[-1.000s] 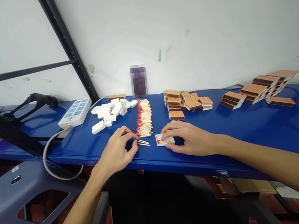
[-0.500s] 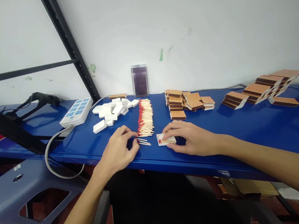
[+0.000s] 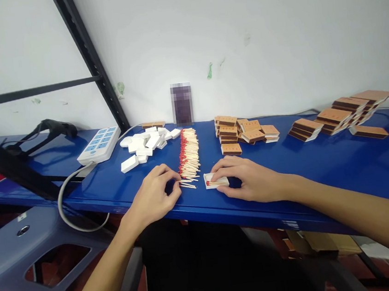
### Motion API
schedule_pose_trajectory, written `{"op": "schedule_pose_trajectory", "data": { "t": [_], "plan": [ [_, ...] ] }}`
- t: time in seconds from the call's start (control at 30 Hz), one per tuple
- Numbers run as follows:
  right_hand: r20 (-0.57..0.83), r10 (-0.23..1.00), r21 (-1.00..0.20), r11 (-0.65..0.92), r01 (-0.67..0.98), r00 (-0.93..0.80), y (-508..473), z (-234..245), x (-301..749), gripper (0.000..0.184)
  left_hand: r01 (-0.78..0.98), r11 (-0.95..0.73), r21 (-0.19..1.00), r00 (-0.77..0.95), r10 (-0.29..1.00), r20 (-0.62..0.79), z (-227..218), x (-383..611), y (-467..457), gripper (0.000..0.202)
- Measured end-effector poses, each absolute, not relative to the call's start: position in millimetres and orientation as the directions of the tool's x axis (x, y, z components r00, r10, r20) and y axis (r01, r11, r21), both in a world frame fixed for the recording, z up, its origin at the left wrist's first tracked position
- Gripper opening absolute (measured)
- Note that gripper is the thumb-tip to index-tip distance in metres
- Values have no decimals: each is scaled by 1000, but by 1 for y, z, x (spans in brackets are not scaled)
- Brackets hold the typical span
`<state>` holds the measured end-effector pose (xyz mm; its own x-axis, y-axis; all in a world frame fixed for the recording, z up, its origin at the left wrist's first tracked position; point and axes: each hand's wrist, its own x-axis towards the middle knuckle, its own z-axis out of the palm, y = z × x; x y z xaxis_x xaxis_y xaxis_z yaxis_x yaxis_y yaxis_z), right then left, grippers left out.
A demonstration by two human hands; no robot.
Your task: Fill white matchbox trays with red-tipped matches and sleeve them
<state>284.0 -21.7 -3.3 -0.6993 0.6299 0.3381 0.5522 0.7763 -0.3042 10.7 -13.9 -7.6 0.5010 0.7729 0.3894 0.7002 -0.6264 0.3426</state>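
My left hand [image 3: 157,191] is at the near end of a long row of red-tipped matches [image 3: 190,153]. Its thumb and forefinger close around the heads of a few loose matches [image 3: 189,186], which lie on the blue table with their sticks pointing right. My right hand [image 3: 245,179] holds a small white matchbox tray [image 3: 209,177] between thumb and fingers, flat on the table just right of the row. A few matches with red heads lie inside the tray, partly covered by my fingers.
White matchbox trays [image 3: 142,144] are piled left of the row. Brown matchbox sleeves [image 3: 228,132] stand behind my right hand, with stacked matchboxes [image 3: 334,118] farther right. A white power strip [image 3: 99,145] lies by the black shelf post [image 3: 91,59]; the table's front edge [image 3: 222,213] runs close below.
My left fingers have shifted slightly at the loose matches, and more match ends now lie together near the row's front end. My right hand and the tray have stayed put.
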Motion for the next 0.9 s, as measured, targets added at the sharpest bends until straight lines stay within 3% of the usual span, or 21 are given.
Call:
{"op": "schedule_pose_trajectory", "data": {
  "t": [0.23,0.9],
  "plan": [
    [351,622,-289,783,551,-700,-22,-4,284,18,656,-667,354,534,741,407,-8,10,-14,12],
    [351,627,-309,779,546,-696,-22,-4,285,19,646,-701,304,601,712,364,-8,10,-13,28]
  ]
}}
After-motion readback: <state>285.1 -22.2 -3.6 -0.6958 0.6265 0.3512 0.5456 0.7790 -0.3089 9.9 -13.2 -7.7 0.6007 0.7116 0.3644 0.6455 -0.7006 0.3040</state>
